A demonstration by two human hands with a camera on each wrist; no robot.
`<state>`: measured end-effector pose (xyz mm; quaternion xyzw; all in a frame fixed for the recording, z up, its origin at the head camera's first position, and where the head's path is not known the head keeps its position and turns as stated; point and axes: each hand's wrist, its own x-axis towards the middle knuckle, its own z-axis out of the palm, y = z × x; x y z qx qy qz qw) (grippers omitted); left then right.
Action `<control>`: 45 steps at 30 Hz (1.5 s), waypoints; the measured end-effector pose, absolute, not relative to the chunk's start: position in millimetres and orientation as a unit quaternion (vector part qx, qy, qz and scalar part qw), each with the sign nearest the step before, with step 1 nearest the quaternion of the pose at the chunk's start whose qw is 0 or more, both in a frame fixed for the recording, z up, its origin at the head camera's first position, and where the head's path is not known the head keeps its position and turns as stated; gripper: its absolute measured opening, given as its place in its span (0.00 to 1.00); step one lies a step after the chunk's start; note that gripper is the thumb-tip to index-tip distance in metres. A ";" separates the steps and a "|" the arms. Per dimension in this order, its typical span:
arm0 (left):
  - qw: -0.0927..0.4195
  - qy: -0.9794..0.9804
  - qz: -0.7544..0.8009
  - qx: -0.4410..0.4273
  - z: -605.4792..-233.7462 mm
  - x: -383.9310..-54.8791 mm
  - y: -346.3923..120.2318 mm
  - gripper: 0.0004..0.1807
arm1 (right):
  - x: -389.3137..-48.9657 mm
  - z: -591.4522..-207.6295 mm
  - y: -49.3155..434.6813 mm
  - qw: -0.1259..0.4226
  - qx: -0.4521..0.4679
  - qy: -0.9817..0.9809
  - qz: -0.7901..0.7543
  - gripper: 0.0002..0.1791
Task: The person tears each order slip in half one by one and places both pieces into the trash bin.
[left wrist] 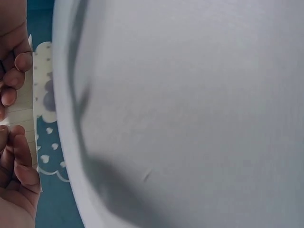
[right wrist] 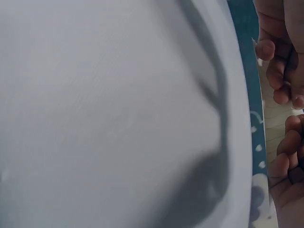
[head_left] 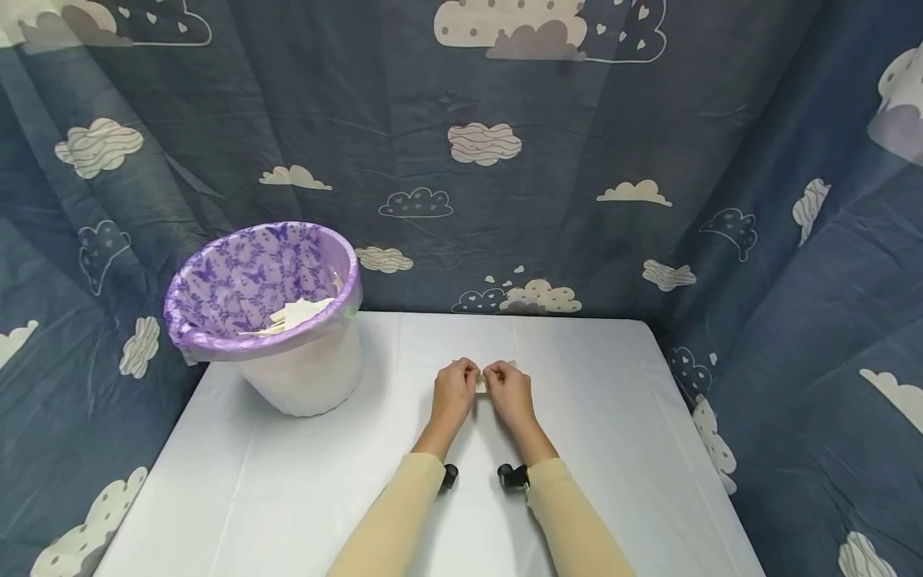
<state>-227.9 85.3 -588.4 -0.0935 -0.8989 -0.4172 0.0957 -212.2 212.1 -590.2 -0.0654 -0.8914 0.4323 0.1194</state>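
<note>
Both hands meet over the white table in the head view, fingertips close together on a small cream piece of paper (head_left: 481, 386). My left hand (head_left: 454, 393) pinches it on one side and my right hand (head_left: 509, 394) on the other, with a narrow gap between them. From the left wrist, the paper (left wrist: 19, 116) shows faint lines and stretches behind the curled fingers of both hands. The right wrist view has the same paper (right wrist: 271, 123) at its right edge. Most of the paper is hidden by the fingers.
At the table's back left stands a white bin (head_left: 303, 381) lined with a purple butterfly-print bag (head_left: 252, 276). Pale scraps (head_left: 299, 314) lie inside it. A dark blue curtain (head_left: 404, 88) with cloud prints hangs behind and beside the white table (head_left: 310, 497).
</note>
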 end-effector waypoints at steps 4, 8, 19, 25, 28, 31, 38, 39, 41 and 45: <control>0.120 -0.892 -0.423 -0.103 -579.4 -223.4 76.2 0.05 | -208.2 -579.6 205.5 0.124 -0.053 -0.887 0.443 0.09; 0.145 -0.885 -0.427 -0.119 -569.1 -215.9 66.3 0.05 | -202.6 -568.5 199.0 0.129 -0.046 -0.881 0.453 0.08; 0.206 -0.856 -0.449 -0.155 -532.3 -199.1 49.0 0.03 | -186.1 -534.0 181.7 0.193 -0.007 -0.856 0.479 0.07; 0.201 -0.849 -0.465 -0.152 -516.5 -187.7 41.6 0.03 | -176.4 -518.7 179.0 0.188 0.001 -0.853 0.487 0.07; 0.201 -0.844 -0.474 -0.152 -512.8 -183.4 37.4 0.04 | -172.1 -516.0 177.1 0.178 -0.001 -0.845 0.505 0.07; 0.198 -0.842 -0.479 -0.151 -512.4 -179.5 34.1 0.04 | -167.9 -515.8 175.3 0.159 -0.007 -0.836 0.525 0.07; 0.185 -0.836 -0.495 -0.145 -515.8 -172.6 29.3 0.04 | -161.5 -517.6 173.8 0.131 -0.012 -0.823 0.553 0.07; 0.186 -0.835 -0.497 -0.145 -515.8 -171.9 28.9 0.04 | -160.9 -517.5 173.5 0.130 -0.013 -0.821 0.556 0.07; 0.186 -0.833 -0.502 -0.144 -516.0 -170.8 28.4 0.04 | -159.8 -516.6 172.9 0.129 -0.014 -0.819 0.559 0.07; 0.189 -0.828 -0.509 -0.142 -516.6 -169.1 28.4 0.03 | -158.2 -515.8 172.0 0.126 -0.019 -0.816 0.564 0.07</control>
